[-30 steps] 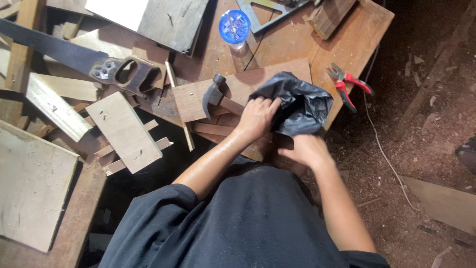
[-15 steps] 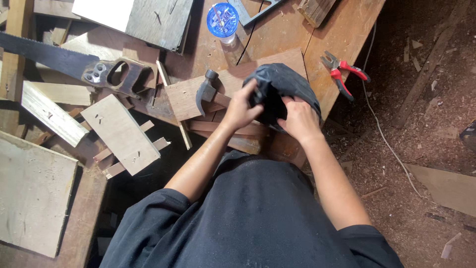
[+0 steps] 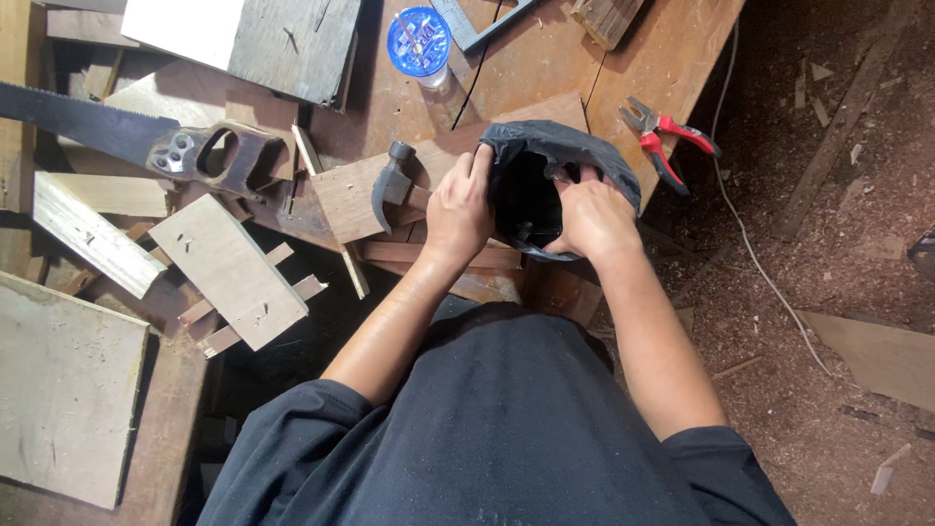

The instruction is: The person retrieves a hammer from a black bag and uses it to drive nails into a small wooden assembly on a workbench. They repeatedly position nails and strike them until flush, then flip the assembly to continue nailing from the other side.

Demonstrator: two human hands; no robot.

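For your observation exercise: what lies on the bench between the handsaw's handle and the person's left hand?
In the head view, a claw hammer lies on a wood offcut, between the handsaw and the left hand.

I see a black plastic bag [image 3: 545, 156], red-handled pliers [image 3: 672, 141], a blue-lidded jar [image 3: 419, 44], and a brown, sawdust-speckled worktop [image 3: 662, 58].

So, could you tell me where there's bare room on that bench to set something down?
Bare wood lies between the blue-lidded jar and the red-handled pliers, above the black bag both hands hold open. Left of the hammer it is crowded: handsaw, offcuts.
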